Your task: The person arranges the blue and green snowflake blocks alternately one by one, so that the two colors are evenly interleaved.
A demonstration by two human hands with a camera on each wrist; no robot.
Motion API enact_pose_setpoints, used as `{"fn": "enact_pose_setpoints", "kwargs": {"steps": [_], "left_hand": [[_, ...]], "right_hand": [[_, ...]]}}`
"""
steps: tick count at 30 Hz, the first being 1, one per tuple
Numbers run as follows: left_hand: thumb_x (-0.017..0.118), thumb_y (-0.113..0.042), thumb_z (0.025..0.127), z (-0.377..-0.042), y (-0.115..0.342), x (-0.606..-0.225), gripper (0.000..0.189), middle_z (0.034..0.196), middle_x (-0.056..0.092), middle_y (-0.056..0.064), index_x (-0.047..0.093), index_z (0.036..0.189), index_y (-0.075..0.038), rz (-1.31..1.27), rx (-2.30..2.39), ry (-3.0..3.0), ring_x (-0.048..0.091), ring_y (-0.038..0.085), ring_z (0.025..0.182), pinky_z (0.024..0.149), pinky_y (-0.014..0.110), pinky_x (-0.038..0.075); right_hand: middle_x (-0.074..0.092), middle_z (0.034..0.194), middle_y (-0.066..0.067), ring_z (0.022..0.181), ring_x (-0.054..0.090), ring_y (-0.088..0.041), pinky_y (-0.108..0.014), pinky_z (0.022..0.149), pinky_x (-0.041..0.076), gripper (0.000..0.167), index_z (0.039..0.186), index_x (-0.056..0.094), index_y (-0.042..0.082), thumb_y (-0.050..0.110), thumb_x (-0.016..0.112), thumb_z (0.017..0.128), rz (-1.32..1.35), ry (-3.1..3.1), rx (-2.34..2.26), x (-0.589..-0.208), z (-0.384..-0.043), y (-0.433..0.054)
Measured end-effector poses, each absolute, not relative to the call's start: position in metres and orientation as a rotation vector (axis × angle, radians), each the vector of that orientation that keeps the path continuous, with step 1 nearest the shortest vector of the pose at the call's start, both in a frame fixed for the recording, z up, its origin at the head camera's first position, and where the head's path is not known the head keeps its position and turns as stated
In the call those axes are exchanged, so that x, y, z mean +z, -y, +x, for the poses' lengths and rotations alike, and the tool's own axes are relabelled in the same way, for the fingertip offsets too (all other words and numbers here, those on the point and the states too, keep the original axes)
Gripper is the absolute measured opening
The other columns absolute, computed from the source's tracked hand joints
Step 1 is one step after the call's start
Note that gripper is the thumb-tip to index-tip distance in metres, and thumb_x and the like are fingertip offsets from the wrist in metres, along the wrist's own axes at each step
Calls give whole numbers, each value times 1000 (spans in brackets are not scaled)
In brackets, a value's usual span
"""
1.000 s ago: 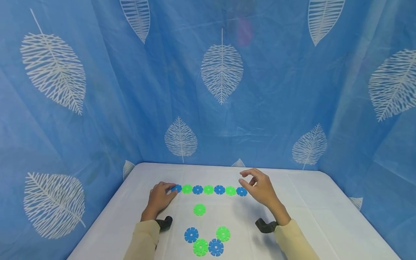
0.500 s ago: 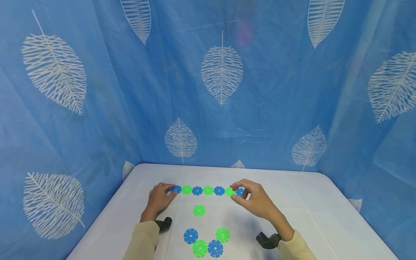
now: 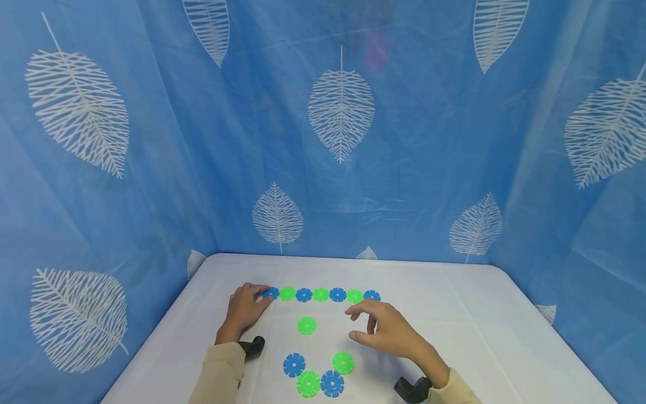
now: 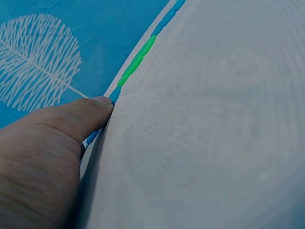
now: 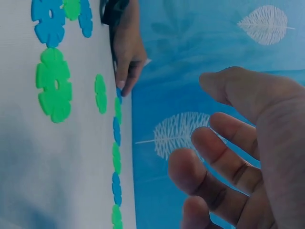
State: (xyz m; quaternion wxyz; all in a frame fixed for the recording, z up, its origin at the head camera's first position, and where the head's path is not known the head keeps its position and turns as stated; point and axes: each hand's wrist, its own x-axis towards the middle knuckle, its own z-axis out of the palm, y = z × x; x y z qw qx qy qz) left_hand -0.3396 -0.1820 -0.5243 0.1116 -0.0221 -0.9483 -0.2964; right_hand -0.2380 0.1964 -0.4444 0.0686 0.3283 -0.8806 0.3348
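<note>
A straight row of notched plastic building discs, alternating blue and green, lies across the white table. My left hand [image 3: 244,307] pinches the blue disc [image 3: 273,293] at the row's left end between thumb and fingers. In the left wrist view the thumb [image 4: 97,109] lies against that end of the row. My right hand [image 3: 386,328] holds nothing; it hovers over the table on the near side of the row's right end, thumb and fingers spread apart. To its left is a lone green disc [image 3: 307,325], lying flat between the row and a nearer group.
Closer to me, a blue disc [image 3: 294,365], a green disc [image 3: 308,384], another blue disc [image 3: 332,384] and another green disc [image 3: 344,363] form a U-shaped curve. A blue curtain [image 3: 414,140] with white leaf prints surrounds the table [image 3: 484,331] at the back and sides.
My right hand has moved from the row's right end toward me and slightly left, uncovering the last blue disc. The left hand has stayed in place, and the discs look unmoved.
</note>
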Motion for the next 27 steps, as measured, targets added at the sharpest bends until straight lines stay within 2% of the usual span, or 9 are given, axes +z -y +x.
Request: {"fn": "enact_pose_setpoints", "kwargs": {"steps": [5,10,14,22,27], "left_hand": [[71,-39,90,-340,182,-524,39,121,65,11,71,124,-19,-66,-871,2780,57,32,117,101,55,42],[72,-37,90,-341,182,-523,39,120,65,12,72,124,-18,-80,-866,2778,57,33,116,101,56,42],[72,-39,91,-342,182,-523,39,122,64,11,71,125,-20,-69,-859,2795,57,32,116,101,55,42],[72,-39,91,-343,183,-523,39,123,64,11,71,125,-20,-50,-874,2792,56,31,117,101,54,43],[71,-39,91,-342,184,-525,39,123,64,12,71,125,-19,-58,-880,2784,57,32,117,101,55,43]], "right_hand": [[71,104,2,60,55,4,-19,61,47,38,124,64,32,37,77,88,1060,2689,1074,-454,-237,-195],[71,107,-6,59,56,2,-20,58,49,41,126,65,22,34,76,89,1116,2756,1181,-462,-236,-193],[70,105,-2,61,54,4,-19,59,48,42,125,67,18,36,76,88,1140,2814,1103,-468,-235,-189],[68,103,9,63,50,5,-17,61,45,42,121,69,24,39,78,83,1170,2864,1008,-482,-235,-184],[67,103,13,75,52,1,-17,65,45,42,120,70,26,39,79,82,1172,2899,1011,-488,-235,-183]]}}
